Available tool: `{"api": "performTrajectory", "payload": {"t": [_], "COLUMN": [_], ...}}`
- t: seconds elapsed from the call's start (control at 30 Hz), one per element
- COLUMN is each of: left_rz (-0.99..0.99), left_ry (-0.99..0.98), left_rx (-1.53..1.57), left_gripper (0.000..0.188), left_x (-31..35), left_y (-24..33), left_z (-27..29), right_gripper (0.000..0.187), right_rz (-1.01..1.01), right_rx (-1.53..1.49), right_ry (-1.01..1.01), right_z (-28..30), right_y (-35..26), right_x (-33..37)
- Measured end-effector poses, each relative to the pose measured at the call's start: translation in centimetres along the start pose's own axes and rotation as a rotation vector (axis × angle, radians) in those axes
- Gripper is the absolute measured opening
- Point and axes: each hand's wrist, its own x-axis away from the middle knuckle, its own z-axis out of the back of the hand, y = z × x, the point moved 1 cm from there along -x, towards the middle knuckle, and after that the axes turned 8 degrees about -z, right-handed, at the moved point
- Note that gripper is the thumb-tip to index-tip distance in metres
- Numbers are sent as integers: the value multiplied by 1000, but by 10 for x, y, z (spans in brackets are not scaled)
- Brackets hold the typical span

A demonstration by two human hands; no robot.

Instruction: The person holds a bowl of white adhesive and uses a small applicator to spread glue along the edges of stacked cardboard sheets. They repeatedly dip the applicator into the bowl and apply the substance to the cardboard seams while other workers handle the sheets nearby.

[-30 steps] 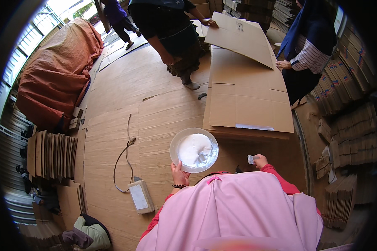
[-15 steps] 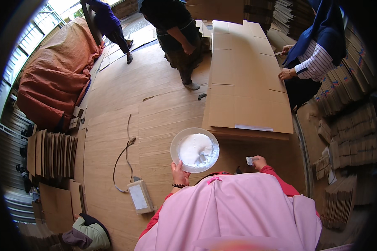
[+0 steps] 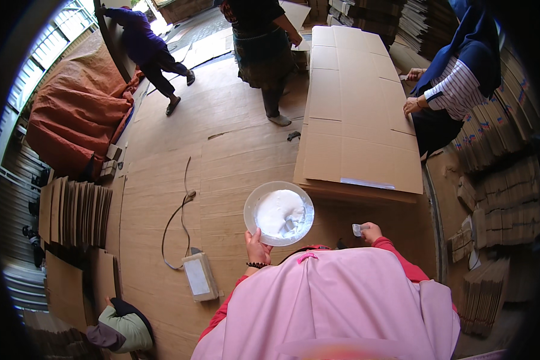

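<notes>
My left hand (image 3: 255, 245) grips the near rim of a round, pale translucent bowl (image 3: 249, 211), its thumb over the edge. Inside is a thick white paste (image 3: 274, 209), with a scooped-out hollow on its right side. To the right of the bowl and apart from it, my right hand (image 3: 372, 231) is closed on a small whitish flat-ended tool (image 3: 358, 229); its exact kind is unclear. Just beyond my right hand rises a stack of large flat cardboard sheets (image 3: 360, 132), with a whitish strip along its near edge.
A co-worker in striped sleeves (image 3: 456, 84) has both hands at the stack's right edge. Two people stand farther off; another bends at lower left. On the floor lie a pale box (image 3: 199, 277) and a dark cord (image 3: 185, 222). Folded cardboard bundles (image 3: 75, 211) line the sides.
My view has shifted slightly, while both hands keep their holds. The person in purple at the far left has stepped, and the dark-clothed person beside the stack has raised an arm.
</notes>
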Motion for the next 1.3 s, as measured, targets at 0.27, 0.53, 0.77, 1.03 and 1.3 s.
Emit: {"api": "performTrajectory", "payload": {"t": [0.27,0.53,0.77,1.03,1.3], "left_rz": [-8,3,5,25,-70], "left_ry": [-5,-23,-7,-161,-384], "left_rx": [1,5,-29,127,233], "left_gripper": [28,30,36,46,63], "left_x": [-1,0,3,11,37], "left_y": [-1,0,5,12,47], "left_z": [0,0,-6,-18,-44], "right_gripper": [18,20,19,21,23], "right_rz": [6,82,90,477,936], "right_rx": [-34,16,-85,-195,341], "right_ry": [10,-9,-18,-131,-146], "right_z": [-4,-5,-6,-13,-51], "right_y": [-4,-10,-31,-143,-242], "right_x": [1,4,13,68,139]}}
